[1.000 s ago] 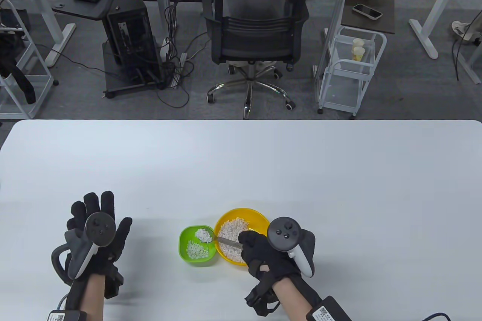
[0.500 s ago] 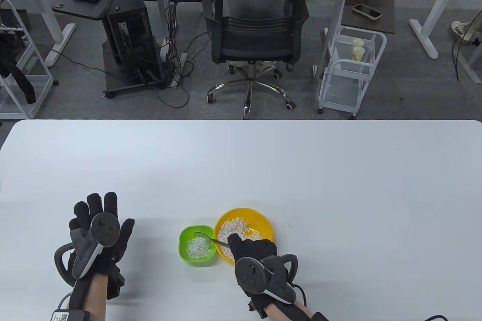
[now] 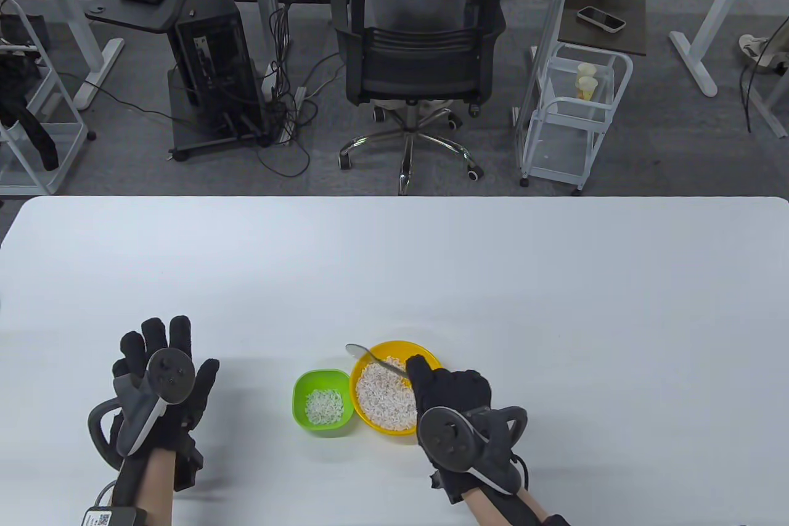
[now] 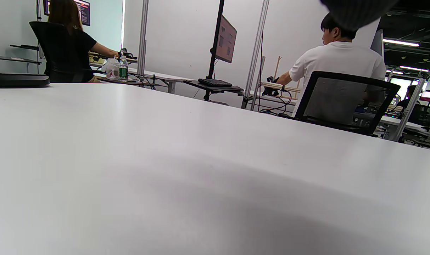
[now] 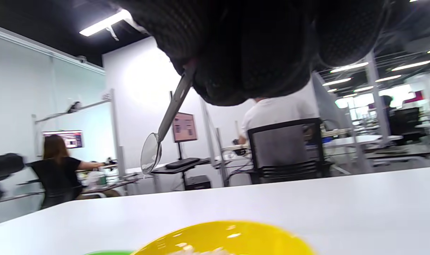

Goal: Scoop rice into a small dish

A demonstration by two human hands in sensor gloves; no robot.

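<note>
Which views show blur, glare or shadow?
Right wrist view: right hand dark and soft, yellow bowl blurred with glare spots, spoon fairly sharp. Left wrist view: broad soft shadow on the table. Table view: sharp, evenly lit.

Both hands are covered by black knitted sensor gloves: left hand (image 3: 161, 390), right hand (image 3: 453, 406). A grey-and-black ringed tracker (image 3: 151, 396) is strapped to each. Bare forearm skin is seen, and a QR-coded label (image 3: 102, 517) at the left wrist.
</note>
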